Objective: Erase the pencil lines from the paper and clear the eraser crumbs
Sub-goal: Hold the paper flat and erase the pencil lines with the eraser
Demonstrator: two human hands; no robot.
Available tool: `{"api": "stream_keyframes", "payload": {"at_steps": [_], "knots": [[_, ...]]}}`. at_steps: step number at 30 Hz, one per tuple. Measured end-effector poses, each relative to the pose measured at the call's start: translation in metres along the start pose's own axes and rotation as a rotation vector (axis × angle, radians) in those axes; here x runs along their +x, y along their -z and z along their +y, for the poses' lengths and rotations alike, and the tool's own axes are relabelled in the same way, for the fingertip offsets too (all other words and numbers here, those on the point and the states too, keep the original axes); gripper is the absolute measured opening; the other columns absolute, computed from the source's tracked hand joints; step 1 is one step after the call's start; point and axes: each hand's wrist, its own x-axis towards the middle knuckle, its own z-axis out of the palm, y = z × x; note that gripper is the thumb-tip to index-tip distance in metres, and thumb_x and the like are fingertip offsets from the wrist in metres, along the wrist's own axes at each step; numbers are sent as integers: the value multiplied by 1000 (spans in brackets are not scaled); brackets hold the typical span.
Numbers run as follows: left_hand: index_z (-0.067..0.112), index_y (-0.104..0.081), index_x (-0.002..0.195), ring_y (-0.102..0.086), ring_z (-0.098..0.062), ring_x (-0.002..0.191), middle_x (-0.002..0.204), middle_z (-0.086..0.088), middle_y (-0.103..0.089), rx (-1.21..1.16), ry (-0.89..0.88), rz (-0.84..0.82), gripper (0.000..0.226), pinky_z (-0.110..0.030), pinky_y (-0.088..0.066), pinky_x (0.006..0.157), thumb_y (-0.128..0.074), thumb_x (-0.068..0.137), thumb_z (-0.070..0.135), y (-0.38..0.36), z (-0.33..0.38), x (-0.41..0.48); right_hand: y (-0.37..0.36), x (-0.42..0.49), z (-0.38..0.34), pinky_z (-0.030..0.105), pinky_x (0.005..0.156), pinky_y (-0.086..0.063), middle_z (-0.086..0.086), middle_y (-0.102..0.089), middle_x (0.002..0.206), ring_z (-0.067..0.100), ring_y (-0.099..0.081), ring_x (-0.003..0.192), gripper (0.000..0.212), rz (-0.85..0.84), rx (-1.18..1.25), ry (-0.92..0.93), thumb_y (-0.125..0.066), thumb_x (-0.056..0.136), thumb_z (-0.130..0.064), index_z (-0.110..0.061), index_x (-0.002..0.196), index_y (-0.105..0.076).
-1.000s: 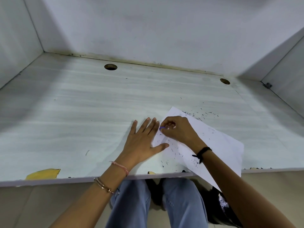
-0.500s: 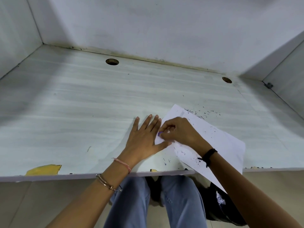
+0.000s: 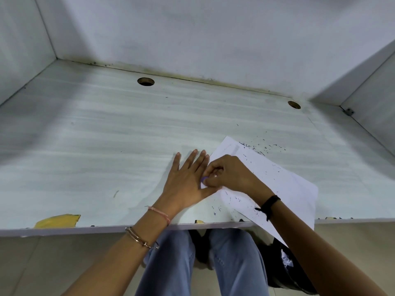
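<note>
My right hand (image 3: pixel 230 176) is curled tight round the small purple eraser (image 3: pixel 204 179), of which only the tip shows past my knuckles. That tip sits at the left edge of the paper (image 3: pixel 288 189), touching or just beside the gap between the thumb and forefinger of my left hand (image 3: pixel 188 182). My left hand lies flat with its fingers straight and spread. Most of it is on the desk (image 3: pixel 106 135), and only the thumb side reaches onto the sheet to pin it. The paper lies aslant, its long axis running from the far corner down to my right and out over the desk's front edge, so nearly all of it lies rightward of the eraser. I judge any further rubbing must travel that way, away from the pinning hand. Dark crumbs (image 3: pixel 264 147) are scattered past the far edge and across the sheet. I cannot tell whether any pencil lines remain under my fist.
</note>
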Motion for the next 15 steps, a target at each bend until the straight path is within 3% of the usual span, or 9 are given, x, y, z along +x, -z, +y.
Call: {"api": "stream_keyframes", "payload": {"at_steps": [4, 8, 12, 15], "knots": [[23, 0, 157, 16, -10, 148, 163, 7, 7, -24, 2, -18, 99, -51, 11, 118, -3, 79, 83, 0, 0, 1, 6, 10, 5, 14, 52, -40, -3, -67, 67, 3, -55, 56, 5, 181, 8, -35, -74, 75, -10, -10, 80, -75], [22, 0, 157, 15, -11, 149, 163, 7, 6, 23, -3, -2, 105, -50, 10, 119, 8, 70, 81, 0, 0, 0, -2, -2, -4, 8, 49, -36, -13, -58, 50, -2, -51, 47, 4, -18, -11, 13, -74, 72, -9, -10, 76, -75], [24, -1, 157, 15, -10, 148, 163, 8, 6, -34, 2, -4, 102, -51, 10, 119, 1, 75, 84, -3, -1, 2, 7, 9, 2, 14, 53, -42, -2, -68, 67, 5, -58, 59, 7, 156, -2, -35, -71, 76, -8, -9, 81, -75], [23, -2, 157, 14, -10, 148, 163, 7, 5, -7, -2, 8, 103, -51, 9, 119, 4, 73, 82, -1, 0, 0, 0, 3, 1, 15, 53, -42, -1, -68, 66, 2, -56, 55, 6, 92, -4, -23, -72, 73, -8, -10, 78, -75]]}}
